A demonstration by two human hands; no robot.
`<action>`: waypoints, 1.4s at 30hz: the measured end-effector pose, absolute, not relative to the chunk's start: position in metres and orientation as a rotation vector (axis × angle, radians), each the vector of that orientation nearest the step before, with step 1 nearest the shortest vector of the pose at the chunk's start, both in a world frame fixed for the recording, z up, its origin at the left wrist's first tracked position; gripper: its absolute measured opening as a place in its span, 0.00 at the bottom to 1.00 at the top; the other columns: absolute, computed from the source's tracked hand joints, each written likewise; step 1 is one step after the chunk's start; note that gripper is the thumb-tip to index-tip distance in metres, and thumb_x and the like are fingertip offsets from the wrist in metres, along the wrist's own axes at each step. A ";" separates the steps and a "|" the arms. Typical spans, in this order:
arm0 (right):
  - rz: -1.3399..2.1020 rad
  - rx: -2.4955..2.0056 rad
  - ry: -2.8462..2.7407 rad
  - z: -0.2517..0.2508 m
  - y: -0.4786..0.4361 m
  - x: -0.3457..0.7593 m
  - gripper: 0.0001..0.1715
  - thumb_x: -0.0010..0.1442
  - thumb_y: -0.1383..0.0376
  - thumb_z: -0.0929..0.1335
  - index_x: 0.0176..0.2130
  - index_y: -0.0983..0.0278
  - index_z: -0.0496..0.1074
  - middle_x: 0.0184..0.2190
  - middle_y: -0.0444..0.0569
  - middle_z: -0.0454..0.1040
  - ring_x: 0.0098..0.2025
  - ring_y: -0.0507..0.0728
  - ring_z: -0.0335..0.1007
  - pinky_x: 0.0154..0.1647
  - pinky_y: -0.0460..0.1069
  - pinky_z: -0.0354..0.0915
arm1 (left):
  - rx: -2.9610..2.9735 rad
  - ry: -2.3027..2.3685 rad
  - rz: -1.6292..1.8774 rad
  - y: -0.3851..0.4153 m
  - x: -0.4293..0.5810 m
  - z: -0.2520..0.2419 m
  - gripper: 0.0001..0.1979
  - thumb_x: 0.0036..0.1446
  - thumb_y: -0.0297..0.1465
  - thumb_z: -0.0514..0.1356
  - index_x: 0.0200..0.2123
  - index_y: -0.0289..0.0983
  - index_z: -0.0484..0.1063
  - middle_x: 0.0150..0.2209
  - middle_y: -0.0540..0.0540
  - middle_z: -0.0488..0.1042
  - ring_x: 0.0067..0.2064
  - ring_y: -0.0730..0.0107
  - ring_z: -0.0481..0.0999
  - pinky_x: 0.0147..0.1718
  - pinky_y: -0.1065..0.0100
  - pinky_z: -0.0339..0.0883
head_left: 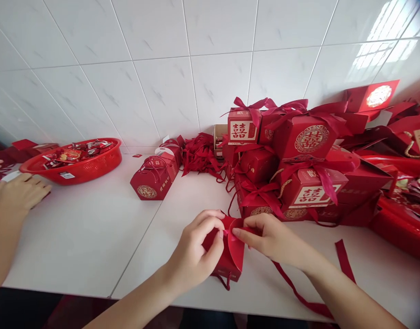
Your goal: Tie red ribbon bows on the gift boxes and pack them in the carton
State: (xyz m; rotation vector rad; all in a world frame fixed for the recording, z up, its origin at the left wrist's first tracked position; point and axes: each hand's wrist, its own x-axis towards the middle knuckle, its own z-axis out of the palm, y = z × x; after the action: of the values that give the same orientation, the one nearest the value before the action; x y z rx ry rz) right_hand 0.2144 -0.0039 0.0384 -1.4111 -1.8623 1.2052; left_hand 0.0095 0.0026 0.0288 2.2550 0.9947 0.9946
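Observation:
A small red gift box (234, 261) with curved top flaps stands on the white table between my hands, near its front edge. My left hand (198, 244) is closed at the left side of the box top, thumb and forefinger pinching a red ribbon (294, 289) there. From the right, my right hand (273, 235) grips the same ribbon between thumb and fingers, close to the flaps. The ribbon's long tail trails under my right forearm across the table. A dark red cord loop (227, 282) hangs at the box's front. My fingers partly hide the flaps.
Behind my right hand rise stacked red boxes (312, 139) with bows. Further boxes (151, 179) and a ribbon heap (201, 155) lie nearer the tiled wall. A red basket (93, 167) of wrapped sweets stands left, beside another person's hand (20, 189). Another red basin (401, 228) is right.

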 end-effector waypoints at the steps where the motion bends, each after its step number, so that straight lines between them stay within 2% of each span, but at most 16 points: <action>1: 1.096 -1.462 -1.921 0.039 -0.003 0.218 0.28 0.60 0.47 0.64 0.20 0.63 0.57 0.19 0.39 0.54 0.22 0.48 0.48 0.23 0.46 0.46 | 2.238 0.997 1.028 0.003 0.009 0.030 0.07 0.62 0.24 0.51 0.34 0.38 0.67 0.45 0.44 0.69 0.54 0.66 0.70 0.51 0.67 0.65; 6: 0.866 -1.493 -1.968 0.053 0.002 0.228 0.24 0.58 0.44 0.66 0.32 0.63 0.70 0.30 0.46 0.72 0.32 0.54 0.64 0.32 0.49 0.60 | 2.212 0.993 1.117 0.010 0.006 0.054 0.06 0.62 0.26 0.53 0.33 0.38 0.67 0.50 0.43 0.67 0.57 0.63 0.68 0.56 0.62 0.62; 8: 0.911 -1.288 -1.940 0.062 0.005 0.225 0.22 0.59 0.47 0.67 0.41 0.62 0.72 0.39 0.48 0.74 0.39 0.56 0.68 0.40 0.50 0.63 | 2.210 0.961 1.128 0.013 0.007 0.070 0.06 0.63 0.28 0.53 0.33 0.39 0.68 0.52 0.43 0.67 0.58 0.61 0.67 0.58 0.60 0.60; 10: 1.098 -0.983 -1.927 0.071 0.008 0.219 0.20 0.61 0.52 0.68 0.47 0.61 0.72 0.45 0.49 0.74 0.45 0.56 0.69 0.47 0.50 0.64 | 2.166 0.892 1.164 0.016 0.008 0.084 0.06 0.63 0.29 0.54 0.33 0.39 0.69 0.51 0.44 0.67 0.58 0.61 0.67 0.59 0.58 0.60; 12: 1.345 -0.718 -1.876 0.079 0.011 0.213 0.15 0.62 0.56 0.68 0.45 0.62 0.73 0.41 0.48 0.75 0.43 0.54 0.70 0.46 0.49 0.65 | 2.095 0.820 1.217 0.017 0.010 0.093 0.07 0.64 0.30 0.53 0.33 0.39 0.69 0.50 0.44 0.68 0.57 0.61 0.67 0.57 0.59 0.62; 14: 1.477 -0.616 -1.775 0.084 0.015 0.209 0.12 0.62 0.58 0.69 0.37 0.65 0.75 0.32 0.46 0.74 0.34 0.50 0.68 0.38 0.47 0.65 | 2.043 0.802 1.268 0.014 0.008 0.092 0.06 0.64 0.31 0.53 0.34 0.40 0.68 0.49 0.45 0.68 0.56 0.62 0.69 0.56 0.60 0.64; 17: 1.425 -0.645 -1.668 0.092 0.015 0.212 0.12 0.61 0.59 0.70 0.31 0.66 0.74 0.26 0.44 0.72 0.27 0.47 0.63 0.28 0.44 0.61 | 2.078 0.956 1.199 0.005 -0.001 0.077 0.05 0.63 0.32 0.55 0.42 0.42 0.67 0.49 0.46 0.68 0.54 0.63 0.70 0.56 0.60 0.65; 20: 1.278 -0.645 -1.616 0.104 0.004 0.224 0.11 0.62 0.60 0.69 0.32 0.65 0.74 0.27 0.45 0.74 0.27 0.48 0.65 0.27 0.44 0.63 | 2.249 1.226 0.898 -0.010 -0.014 0.056 0.13 0.59 0.34 0.59 0.48 0.44 0.66 0.49 0.46 0.70 0.52 0.61 0.72 0.51 0.60 0.69; 22: 1.130 -0.670 -1.575 0.115 -0.006 0.233 0.11 0.61 0.59 0.69 0.31 0.62 0.75 0.28 0.45 0.74 0.30 0.51 0.69 0.30 0.45 0.66 | 2.288 1.370 0.789 -0.019 -0.020 0.043 0.13 0.58 0.35 0.60 0.47 0.43 0.68 0.48 0.46 0.73 0.46 0.62 0.75 0.43 0.63 0.73; 25: 0.897 -0.761 -1.445 0.130 -0.020 0.243 0.09 0.61 0.57 0.69 0.30 0.57 0.75 0.28 0.44 0.73 0.37 0.54 0.72 0.38 0.48 0.68 | 2.180 1.496 0.883 -0.029 -0.023 0.029 0.10 0.58 0.37 0.60 0.43 0.42 0.70 0.42 0.47 0.76 0.35 0.66 0.78 0.34 0.67 0.75; 28: 0.753 -0.659 -1.354 0.138 -0.024 0.248 0.11 0.63 0.56 0.67 0.31 0.54 0.76 0.26 0.43 0.72 0.36 0.54 0.72 0.41 0.49 0.68 | 2.030 1.543 1.012 -0.032 -0.022 0.021 0.08 0.57 0.38 0.61 0.38 0.41 0.71 0.36 0.48 0.78 0.31 0.68 0.79 0.31 0.70 0.75; 31: 0.772 -0.605 -1.403 0.133 -0.020 0.244 0.12 0.64 0.56 0.66 0.31 0.55 0.76 0.30 0.43 0.74 0.38 0.54 0.72 0.41 0.49 0.67 | 1.889 1.535 1.141 -0.034 -0.018 0.017 0.10 0.57 0.38 0.61 0.40 0.40 0.70 0.31 0.49 0.78 0.30 0.69 0.79 0.31 0.72 0.74; 34: 0.942 -0.813 -1.563 0.116 -0.012 0.230 0.15 0.66 0.57 0.64 0.30 0.60 0.72 0.40 0.44 0.75 0.45 0.55 0.71 0.44 0.49 0.66 | 1.718 1.541 1.248 -0.039 -0.012 0.018 0.12 0.57 0.38 0.61 0.42 0.40 0.68 0.28 0.51 0.77 0.28 0.70 0.77 0.30 0.72 0.73; 36: 1.035 -0.921 -1.765 0.102 -0.005 0.216 0.18 0.67 0.58 0.63 0.28 0.62 0.70 0.48 0.47 0.73 0.52 0.57 0.68 0.51 0.51 0.63 | 1.609 1.555 1.286 -0.042 -0.006 0.020 0.12 0.57 0.39 0.61 0.41 0.40 0.67 0.26 0.52 0.76 0.26 0.71 0.76 0.28 0.73 0.71; 39: 1.087 -1.045 -2.071 0.081 0.004 0.199 0.16 0.67 0.60 0.62 0.29 0.63 0.69 0.52 0.53 0.70 0.65 0.60 0.54 0.62 0.56 0.54 | 1.518 1.547 1.293 -0.045 0.001 0.022 0.13 0.56 0.39 0.61 0.40 0.40 0.66 0.24 0.53 0.75 0.25 0.72 0.75 0.27 0.73 0.69; 42: 1.064 -1.171 -2.203 0.069 0.009 0.189 0.16 0.66 0.62 0.60 0.32 0.64 0.71 0.54 0.57 0.69 0.68 0.61 0.49 0.63 0.60 0.50 | 1.494 1.535 1.280 -0.046 0.003 0.023 0.13 0.56 0.40 0.61 0.40 0.40 0.65 0.23 0.53 0.75 0.26 0.71 0.75 0.28 0.72 0.69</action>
State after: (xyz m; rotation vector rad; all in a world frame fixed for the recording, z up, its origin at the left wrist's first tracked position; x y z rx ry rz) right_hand 0.1893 0.0089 0.0692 -1.1706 -2.2028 1.0638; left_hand 0.0033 -0.0464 0.0229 1.4942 1.5346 1.2799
